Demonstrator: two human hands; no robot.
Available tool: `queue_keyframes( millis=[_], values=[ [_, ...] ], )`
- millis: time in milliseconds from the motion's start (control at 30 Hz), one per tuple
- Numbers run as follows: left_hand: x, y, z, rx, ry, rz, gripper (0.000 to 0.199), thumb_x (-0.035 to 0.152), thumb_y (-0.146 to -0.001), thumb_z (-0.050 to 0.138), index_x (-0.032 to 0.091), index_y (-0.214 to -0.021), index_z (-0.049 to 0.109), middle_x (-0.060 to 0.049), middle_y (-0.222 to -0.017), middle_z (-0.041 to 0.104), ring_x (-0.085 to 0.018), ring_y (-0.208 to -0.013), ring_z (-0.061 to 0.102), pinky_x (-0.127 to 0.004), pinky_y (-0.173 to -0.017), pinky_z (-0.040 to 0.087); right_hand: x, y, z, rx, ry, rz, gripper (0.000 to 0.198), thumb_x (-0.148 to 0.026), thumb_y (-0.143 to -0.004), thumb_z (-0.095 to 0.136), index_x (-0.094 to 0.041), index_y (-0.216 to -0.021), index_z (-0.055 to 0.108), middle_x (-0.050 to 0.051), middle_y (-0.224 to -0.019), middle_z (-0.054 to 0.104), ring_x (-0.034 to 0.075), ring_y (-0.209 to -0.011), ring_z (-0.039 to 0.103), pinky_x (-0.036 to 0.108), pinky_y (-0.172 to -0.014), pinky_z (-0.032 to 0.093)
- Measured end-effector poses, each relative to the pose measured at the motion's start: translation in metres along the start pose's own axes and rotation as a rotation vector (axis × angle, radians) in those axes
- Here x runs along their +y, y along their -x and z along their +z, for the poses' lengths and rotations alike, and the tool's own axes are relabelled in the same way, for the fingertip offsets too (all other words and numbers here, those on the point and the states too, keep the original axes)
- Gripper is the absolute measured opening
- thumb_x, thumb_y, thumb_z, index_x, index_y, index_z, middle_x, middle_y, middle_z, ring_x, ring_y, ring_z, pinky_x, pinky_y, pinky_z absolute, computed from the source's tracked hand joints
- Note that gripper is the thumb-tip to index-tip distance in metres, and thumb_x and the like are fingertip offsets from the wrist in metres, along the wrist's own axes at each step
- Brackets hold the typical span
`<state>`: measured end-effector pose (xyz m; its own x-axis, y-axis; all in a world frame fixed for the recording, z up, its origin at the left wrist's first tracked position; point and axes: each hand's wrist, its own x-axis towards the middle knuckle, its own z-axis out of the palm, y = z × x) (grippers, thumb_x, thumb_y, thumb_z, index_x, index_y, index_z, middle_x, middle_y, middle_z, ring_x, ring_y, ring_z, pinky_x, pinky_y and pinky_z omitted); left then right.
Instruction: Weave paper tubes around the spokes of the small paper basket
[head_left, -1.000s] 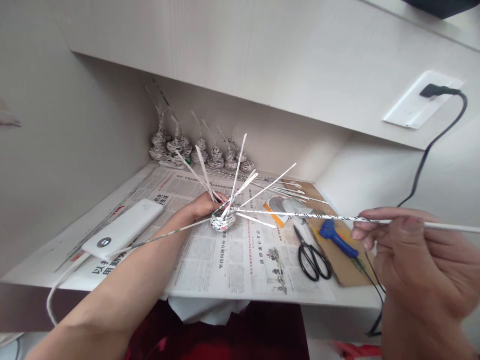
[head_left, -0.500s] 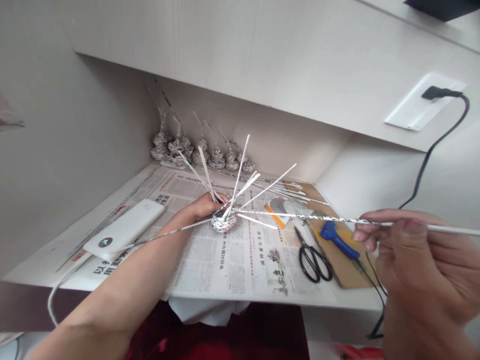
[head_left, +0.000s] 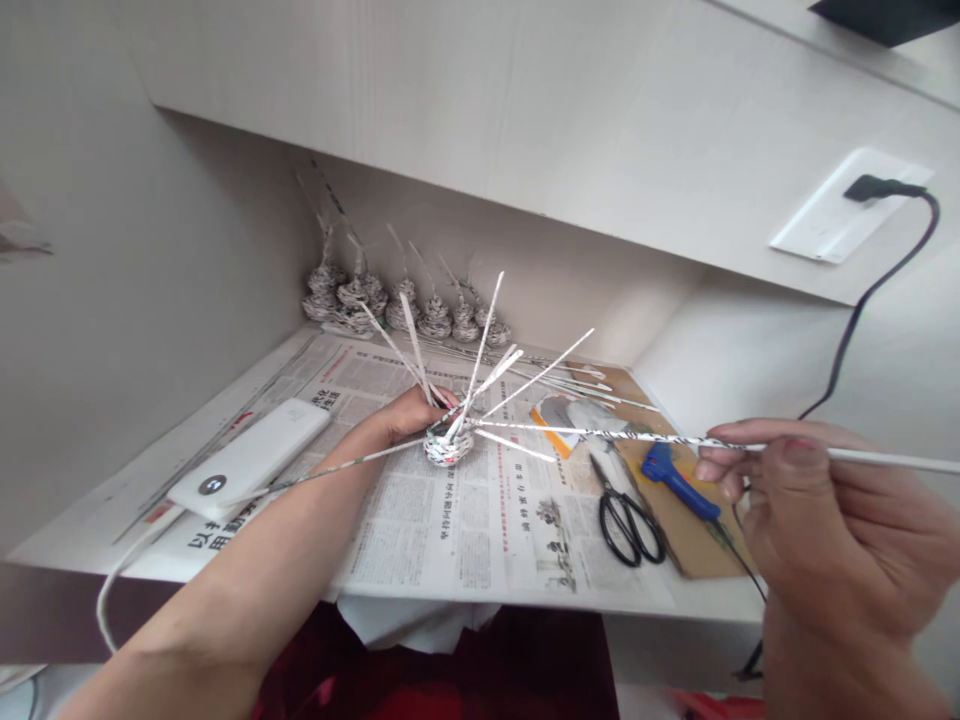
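The left hand (head_left: 414,412), fingers partly hidden, held a small basket (head_left: 448,450) at its fingertips. The right hand (head_left: 832,530) pinched a paper strip (head_left: 652,437) running to it; scissors (head_left: 611,490) and a glue gun (head_left: 679,484) lay left of those pinching fingers.

Left hand (head_left: 417,412) is kinda half-hidden by the woven piece (head_left: 448,448), long strip (head_left: 652,437) is cut off at right, newspaper (head_left: 480,530) fine print can't be read.

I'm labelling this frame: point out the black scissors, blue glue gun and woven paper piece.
Black scissors (head_left: 613,491), head view: near the pivot.
Blue glue gun (head_left: 684,489), head view: handle.
Woven paper piece (head_left: 448,449), head view: side wall.
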<state>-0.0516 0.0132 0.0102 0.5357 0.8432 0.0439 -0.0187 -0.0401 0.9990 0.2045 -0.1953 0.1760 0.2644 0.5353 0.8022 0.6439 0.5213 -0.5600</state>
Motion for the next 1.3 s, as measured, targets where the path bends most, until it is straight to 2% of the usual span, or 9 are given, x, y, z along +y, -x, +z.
queue_keyframes(
  millis=[233, 467, 633, 767, 867, 1067, 1300],
  values=[
    [0.004, 0.002, 0.002, 0.017, -0.021, -0.002, 0.021, 0.025, -0.057, 0.076, 0.011, -0.071, 0.070, -0.002, -0.062, 0.065, -0.011, -0.055, 0.053, -0.023, -0.055, 0.041, 0.003, 0.005, 0.006, -0.022, -0.027, -0.016, 0.011, -0.021, -0.084, 0.061, -0.017, -0.080, 0.071, 0.004, -0.067, 0.065, 0.013, -0.050, 0.059, 0.029, -0.045, 0.046],
    [0.001, 0.000, 0.002, 0.022, -0.044, 0.021, 0.023, 0.024, -0.059, 0.075, 0.011, -0.078, 0.072, -0.005, -0.071, 0.069, -0.012, -0.059, 0.056, -0.023, -0.056, 0.043, 0.006, 0.007, 0.005, -0.038, 0.087, -0.185, 0.011, -0.012, -0.077, 0.067, -0.020, -0.084, 0.071, 0.002, -0.073, 0.068, 0.014, -0.057, 0.062, 0.028, -0.052, 0.050],
    [0.002, 0.000, 0.004, 0.044, -0.044, 0.017, 0.022, 0.024, -0.058, 0.075, 0.010, -0.074, 0.071, -0.004, -0.067, 0.068, -0.012, -0.057, 0.055, -0.023, -0.055, 0.042, 0.014, 0.018, 0.016, -0.182, 0.183, -0.073, 0.007, -0.022, -0.078, 0.068, -0.022, -0.084, 0.071, 0.002, -0.077, 0.070, 0.014, -0.063, 0.064, 0.027, -0.060, 0.053],
    [0.002, 0.001, 0.006, 0.039, -0.027, 0.008, 0.020, 0.024, -0.057, 0.075, 0.010, -0.070, 0.069, -0.003, -0.062, 0.065, -0.011, -0.055, 0.053, -0.022, -0.054, 0.041, 0.025, 0.030, 0.041, -0.321, 0.110, 0.044, 0.012, -0.025, -0.082, 0.063, -0.021, -0.090, 0.071, 0.003, -0.086, 0.071, 0.015, -0.067, 0.064, 0.028, -0.062, 0.053],
    [0.000, 0.001, 0.006, 0.009, -0.020, 0.013, 0.023, 0.028, -0.059, 0.075, 0.010, -0.072, 0.069, -0.004, -0.065, 0.065, -0.012, -0.056, 0.053, -0.023, -0.055, 0.042, 0.037, 0.038, 0.060, -0.397, 0.070, 0.103, 0.015, -0.028, -0.084, 0.061, -0.022, -0.094, 0.071, 0.002, -0.080, 0.071, 0.015, -0.068, 0.065, 0.027, -0.061, 0.052],
    [-0.004, -0.002, 0.006, 0.004, -0.023, 0.027, 0.025, 0.030, -0.058, 0.076, 0.011, -0.074, 0.070, -0.004, -0.066, 0.065, -0.012, -0.058, 0.053, -0.023, -0.055, 0.042, 0.054, 0.051, 0.085, -0.452, 0.043, 0.144, 0.019, -0.032, -0.085, 0.057, -0.023, -0.096, 0.071, 0.002, -0.079, 0.071, 0.015, -0.067, 0.065, 0.027, -0.066, 0.053],
    [0.000, -0.002, 0.008, -0.020, -0.037, 0.045, 0.024, 0.030, -0.059, 0.076, 0.010, -0.073, 0.070, -0.004, -0.066, 0.065, -0.012, -0.058, 0.054, -0.022, -0.056, 0.043, 0.057, 0.052, 0.097, -0.462, -0.012, 0.167, 0.019, -0.031, -0.087, 0.056, -0.022, -0.091, 0.071, 0.002, -0.080, 0.072, 0.015, -0.068, 0.066, 0.026, -0.065, 0.052]
  ],
)
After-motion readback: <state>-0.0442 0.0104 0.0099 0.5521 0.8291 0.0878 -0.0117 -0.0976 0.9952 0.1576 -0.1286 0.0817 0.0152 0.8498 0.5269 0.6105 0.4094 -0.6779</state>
